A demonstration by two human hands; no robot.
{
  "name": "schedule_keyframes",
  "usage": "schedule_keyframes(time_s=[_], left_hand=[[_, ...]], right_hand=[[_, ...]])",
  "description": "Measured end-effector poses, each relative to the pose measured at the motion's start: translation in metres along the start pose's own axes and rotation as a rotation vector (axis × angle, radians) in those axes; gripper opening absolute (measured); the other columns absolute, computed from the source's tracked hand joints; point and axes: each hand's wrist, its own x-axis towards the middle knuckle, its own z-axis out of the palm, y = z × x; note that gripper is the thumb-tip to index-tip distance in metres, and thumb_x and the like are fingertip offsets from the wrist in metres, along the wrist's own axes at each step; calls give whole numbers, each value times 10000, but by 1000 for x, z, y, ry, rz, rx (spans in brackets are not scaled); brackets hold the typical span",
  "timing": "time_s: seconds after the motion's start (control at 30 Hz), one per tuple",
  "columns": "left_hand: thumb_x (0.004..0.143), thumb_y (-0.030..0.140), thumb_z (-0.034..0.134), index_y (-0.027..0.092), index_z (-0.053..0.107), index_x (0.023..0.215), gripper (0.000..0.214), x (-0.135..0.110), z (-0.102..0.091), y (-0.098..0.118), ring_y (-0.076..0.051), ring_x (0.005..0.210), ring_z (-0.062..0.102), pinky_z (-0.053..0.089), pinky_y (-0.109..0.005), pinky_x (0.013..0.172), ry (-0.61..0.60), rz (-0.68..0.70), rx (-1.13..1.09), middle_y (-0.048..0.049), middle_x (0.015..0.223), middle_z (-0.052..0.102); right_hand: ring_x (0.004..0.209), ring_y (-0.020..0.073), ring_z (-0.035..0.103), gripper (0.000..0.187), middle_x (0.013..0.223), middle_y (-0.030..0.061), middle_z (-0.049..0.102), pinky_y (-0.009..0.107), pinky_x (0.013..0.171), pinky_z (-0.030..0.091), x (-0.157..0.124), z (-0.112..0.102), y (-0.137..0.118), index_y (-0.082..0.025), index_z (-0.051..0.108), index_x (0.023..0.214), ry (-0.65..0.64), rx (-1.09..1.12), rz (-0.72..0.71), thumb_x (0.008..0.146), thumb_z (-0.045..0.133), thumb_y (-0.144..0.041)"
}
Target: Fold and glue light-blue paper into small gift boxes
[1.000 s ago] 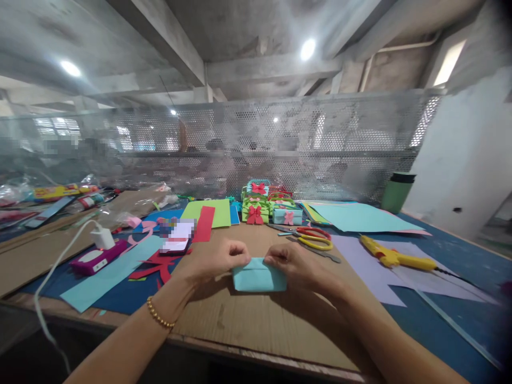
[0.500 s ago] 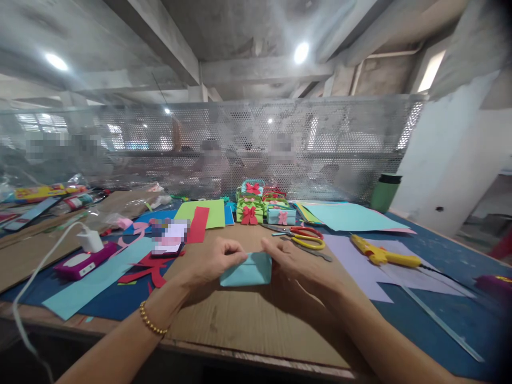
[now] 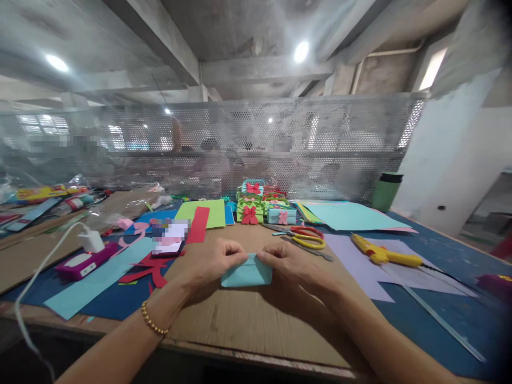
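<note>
A folded piece of light blue paper [image 3: 247, 273] rests on a brown cardboard sheet [image 3: 248, 320] in front of me. My left hand [image 3: 216, 262] pinches its upper left edge with curled fingers. My right hand [image 3: 288, 266] pinches its upper right edge, the fingertips nearly meeting those of the left hand. A gold bead bracelet circles my left wrist.
Red and yellow scissors [image 3: 306, 236] and a yellow glue gun [image 3: 384, 254] lie to the right. Small paper gift boxes [image 3: 260, 205] stand behind. A phone [image 3: 170, 237], a purple device with a charger [image 3: 84, 261] and coloured paper sheets lie to the left. A green cup [image 3: 385, 192] stands at the back right.
My fingers have drawn closer together along the paper's top edge, and the blue paper now lies a little flatter. The camera has shifted slightly.
</note>
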Motion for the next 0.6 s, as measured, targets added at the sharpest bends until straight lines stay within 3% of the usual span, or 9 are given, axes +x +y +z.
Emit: schedule_keyframes(time_s=[0.1, 0.23, 0.43, 0.6], left_hand=[[859, 386, 563, 159, 703, 736, 294, -2, -2, 7, -133, 581, 467, 287, -251, 522, 5, -18, -3, 4, 624, 572], [865, 368, 563, 157, 695, 737, 280, -5, -3, 12, -128, 565, 444, 294, -244, 519, -22, -13, -52, 14, 601, 544], [888, 391, 519, 140, 663, 748, 322, 6, 14, -11, -131, 611, 458, 319, -237, 528, -48, 102, -216, 0, 668, 540], [910, 436, 504, 156, 591, 686, 369, 29, 16, -17, -118, 584, 410, 283, -246, 515, -107, 198, -153, 15, 629, 469]], right_hand=[[568, 112, 302, 518, 605, -38, 323, 261, 523, 235, 1, 2, 2, -206, 373, 605, 19, -8, 0, 942, 420, -596], [586, 110, 274, 521, 628, -39, 290, 261, 520, 220, 5, 6, 8, -215, 331, 605, 27, 20, -10, 905, 454, -622], [566, 116, 281, 508, 581, -35, 296, 262, 505, 223, 10, 7, 13, -223, 327, 557, 87, 20, -32, 825, 499, -620], [557, 128, 327, 501, 562, -19, 353, 262, 505, 229, 15, 3, 15, -217, 377, 525, 156, -34, -33, 777, 513, -628]])
